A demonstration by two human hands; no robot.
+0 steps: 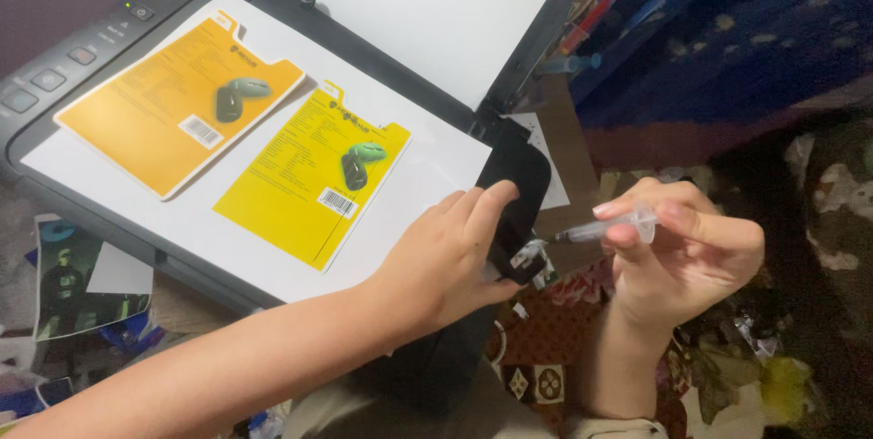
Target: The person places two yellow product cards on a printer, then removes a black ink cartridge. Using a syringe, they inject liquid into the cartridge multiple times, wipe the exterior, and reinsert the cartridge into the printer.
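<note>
Head view, near to far.

Left forearm: comes in from the bottom-left corner, closest to the camera, running up and right.
Left hand (450,257): fingers loosely spread, pressed on the right end of the printer (82,39); fingertips and thumb grip a black flap (518,194) hanging off that corner.
Flap: dark, rounded top, a small white-and-black piece at its lower edge, just beside the thumb.
Right hand (682,253): closed in a pinch on a syringe (605,228), thumb and fingers wrapped around the barrel.
Syringe: clear plastic, lying roughly level, thin tip pointing left at the flap's lower edge; tip near it, contact not clear.
Printer: dark grey, buttons along the top-left, white paper (436,12) standing in the rear feed.
White sheet (400,144): lies flat over the printer lid.
Orange card (177,98): on the sheet, left side, shows a picture of a computer mouse and a barcode.
Yellow card (314,175): on the sheet, just right of the orange one, same layout, not touching it.
Photo print (77,280): on the surface below the printer's front edge, left.
Blue cloth (746,30): upper right, patterned, well apart from both hands.
</note>
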